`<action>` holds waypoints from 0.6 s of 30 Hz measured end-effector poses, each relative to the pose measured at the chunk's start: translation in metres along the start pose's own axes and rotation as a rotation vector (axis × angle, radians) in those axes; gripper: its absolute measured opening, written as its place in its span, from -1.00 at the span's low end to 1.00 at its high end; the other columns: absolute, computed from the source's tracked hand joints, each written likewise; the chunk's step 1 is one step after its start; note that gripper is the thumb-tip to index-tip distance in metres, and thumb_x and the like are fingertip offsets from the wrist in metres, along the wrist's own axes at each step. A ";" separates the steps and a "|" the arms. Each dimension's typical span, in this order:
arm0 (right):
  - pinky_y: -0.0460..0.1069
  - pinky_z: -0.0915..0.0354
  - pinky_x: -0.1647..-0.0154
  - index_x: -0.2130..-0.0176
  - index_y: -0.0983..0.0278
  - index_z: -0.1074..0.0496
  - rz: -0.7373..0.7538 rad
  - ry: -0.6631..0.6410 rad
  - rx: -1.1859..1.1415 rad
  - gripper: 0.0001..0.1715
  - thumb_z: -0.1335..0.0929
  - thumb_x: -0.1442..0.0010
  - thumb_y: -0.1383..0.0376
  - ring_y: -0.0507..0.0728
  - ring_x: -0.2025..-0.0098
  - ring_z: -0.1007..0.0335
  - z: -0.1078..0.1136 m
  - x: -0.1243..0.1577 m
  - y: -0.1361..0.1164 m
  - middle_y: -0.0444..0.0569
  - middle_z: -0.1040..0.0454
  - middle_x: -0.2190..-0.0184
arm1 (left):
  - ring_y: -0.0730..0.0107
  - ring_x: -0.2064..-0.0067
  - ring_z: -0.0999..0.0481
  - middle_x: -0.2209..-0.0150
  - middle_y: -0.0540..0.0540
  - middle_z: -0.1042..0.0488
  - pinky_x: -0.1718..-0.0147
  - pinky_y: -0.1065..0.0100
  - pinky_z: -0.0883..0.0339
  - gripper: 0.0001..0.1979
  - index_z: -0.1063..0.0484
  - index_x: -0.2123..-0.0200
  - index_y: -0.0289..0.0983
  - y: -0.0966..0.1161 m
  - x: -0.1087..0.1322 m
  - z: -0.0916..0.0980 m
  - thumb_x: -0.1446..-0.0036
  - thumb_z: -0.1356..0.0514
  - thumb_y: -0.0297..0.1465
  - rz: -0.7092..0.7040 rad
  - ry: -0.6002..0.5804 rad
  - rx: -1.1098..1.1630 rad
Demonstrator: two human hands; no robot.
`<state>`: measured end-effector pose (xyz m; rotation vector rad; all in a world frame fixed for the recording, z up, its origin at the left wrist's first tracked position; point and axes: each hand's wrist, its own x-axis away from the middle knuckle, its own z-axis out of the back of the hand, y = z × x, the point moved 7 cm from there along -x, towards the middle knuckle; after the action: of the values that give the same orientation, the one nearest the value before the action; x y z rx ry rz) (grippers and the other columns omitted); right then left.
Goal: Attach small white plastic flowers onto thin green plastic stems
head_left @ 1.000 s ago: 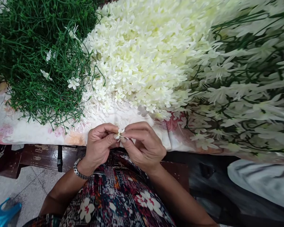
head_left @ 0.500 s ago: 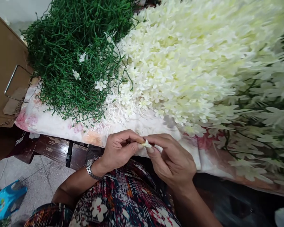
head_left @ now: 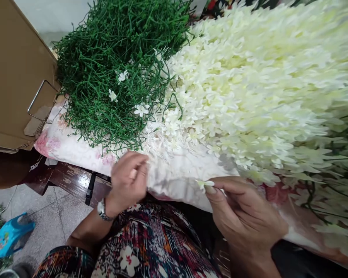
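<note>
Between the thumb and forefinger of my right hand point(head_left: 246, 216) is a small artificial white flower point(head_left: 203, 185) with a yellowish tint, held above the cloth. My left hand point(head_left: 130, 179) is closed, its thumb and forefinger pressed together by the near edge of the green stems; whatever lies between them is too small or hidden to make out. Just beyond it, a heap of branching green plastic stems point(head_left: 116, 81) carries several loose white blossoms. Thin white pieces point(head_left: 153, 137) lie beside the stems. To the right spreads a large pile of cream-white artificial flowers point(head_left: 249, 88).
A floral cloth point(head_left: 174, 170) covers the padded work surface. At the left stands a cardboard box point(head_left: 17, 69) with a metal wire loop point(head_left: 36, 98) near it. A blue plastic stool point(head_left: 11, 235) is on the tiled floor. Flowers on green stems hang at the right.
My hands have come apart: the left moved left and up toward the green stems, the right moved right, keeping the small white flower. The view has shifted, so the piles sit farther right.
</note>
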<state>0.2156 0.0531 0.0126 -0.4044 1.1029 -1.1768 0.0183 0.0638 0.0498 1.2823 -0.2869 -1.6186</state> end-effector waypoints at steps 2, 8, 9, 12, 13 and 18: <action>-0.14 -0.08 0.62 0.38 0.28 -0.33 0.036 0.016 0.056 -0.83 -0.35 0.05 0.48 -0.07 0.53 -0.22 0.002 -0.002 0.000 -0.15 -0.36 0.50 | 0.52 0.41 -0.35 0.44 -0.01 -0.38 0.51 0.47 -0.25 -0.84 -0.34 0.32 -0.28 -0.010 -0.009 0.026 0.01 -0.09 -0.58 -0.041 0.129 -0.312; -0.14 -0.15 0.60 0.39 0.27 -0.31 0.176 -0.031 0.147 -0.85 -0.35 0.03 0.46 -0.05 0.52 -0.29 -0.005 -0.004 -0.010 -0.15 -0.37 0.52 | 0.40 0.35 -0.35 0.42 -0.08 -0.40 0.37 0.34 -0.19 -0.82 -0.36 0.25 -0.31 -0.032 -0.033 0.038 -0.01 -0.08 -0.49 -0.083 0.031 -0.746; -0.14 -0.16 0.59 0.39 0.26 -0.31 0.185 -0.047 0.139 -0.84 -0.34 0.03 0.46 -0.05 0.52 -0.30 -0.007 -0.004 -0.011 -0.15 -0.38 0.52 | 0.39 0.36 -0.35 0.45 -0.07 -0.39 0.36 0.33 -0.17 -0.84 -0.37 0.29 -0.29 -0.032 -0.037 0.034 -0.02 -0.07 -0.49 -0.103 -0.005 -0.776; -0.14 -0.18 0.58 0.37 0.25 -0.31 0.217 -0.082 0.130 -0.84 -0.33 0.02 0.46 -0.04 0.52 -0.30 -0.010 -0.004 -0.015 -0.14 -0.38 0.52 | 0.43 0.41 -0.34 0.52 -0.03 -0.37 0.37 0.34 -0.15 -0.87 -0.37 0.46 -0.28 -0.034 -0.044 0.028 -0.04 -0.04 -0.51 -0.116 -0.057 -0.748; -0.13 -0.18 0.58 0.37 0.24 -0.31 0.226 -0.086 0.136 -0.84 -0.33 0.01 0.46 -0.04 0.52 -0.30 -0.010 -0.004 -0.016 -0.15 -0.38 0.53 | 0.44 0.42 -0.33 0.52 -0.02 -0.37 0.37 0.35 -0.15 -0.87 -0.36 0.48 -0.28 -0.035 -0.046 0.029 -0.04 -0.04 -0.51 -0.105 -0.050 -0.706; -0.13 -0.20 0.56 0.36 0.25 -0.31 0.229 -0.084 0.143 -0.83 -0.33 0.02 0.46 -0.03 0.52 -0.31 -0.010 -0.004 -0.015 -0.14 -0.39 0.52 | 0.44 0.35 -0.35 0.42 -0.05 -0.37 0.36 0.39 -0.21 -0.88 -0.35 0.36 -0.29 -0.039 -0.046 0.054 -0.04 -0.03 -0.51 -0.045 0.132 -0.592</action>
<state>0.1996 0.0532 0.0210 -0.2087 0.9579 -1.0198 -0.0511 0.0987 0.0717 0.9310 0.2901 -1.4914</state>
